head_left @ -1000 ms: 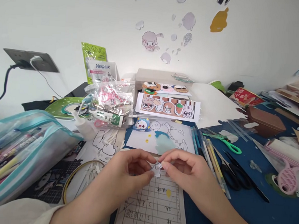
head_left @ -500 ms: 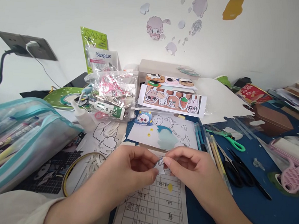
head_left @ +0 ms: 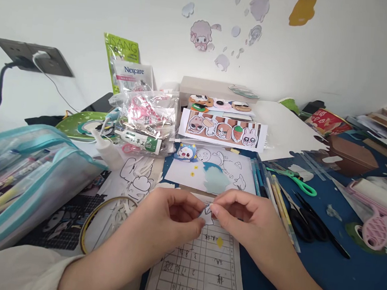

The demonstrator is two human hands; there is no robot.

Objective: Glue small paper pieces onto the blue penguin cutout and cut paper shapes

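And the view is settling now: compared with a second ago it is tipping lower, the wall is riding higher, and the small white paper piece with dark drawn lines (head_left: 207, 219) is showing more of its face. Through the last half second almost nothing is shifting, so the work seems to be staying at slow, fine fingertip handling.

The bare left hand (head_left: 171, 218) is pinching the piece's left edge between thumb and forefinger, other fingers curling loosely. The bare right hand (head_left: 250, 215) is closing thumb and index tip together on its upper right. Both are holding it just above the white sheet ruled in a black grid (head_left: 197, 286).

Look at the textures! The piece is looking thin and angular, its surface apparently creasing. Off to the left, the translucent pouch with turquoise trim (head_left: 74, 172) is bulging softly with pens; behind, the crinkled clear plastic bag (head_left: 143, 110) is throwing glossy highlights. On the right, the black-handled metal scissors (head_left: 307, 228) are lying on the matte blue tabletop (head_left: 310, 281), and the pink handle with raised latticework (head_left: 375, 230) is adding a knobbly shape.
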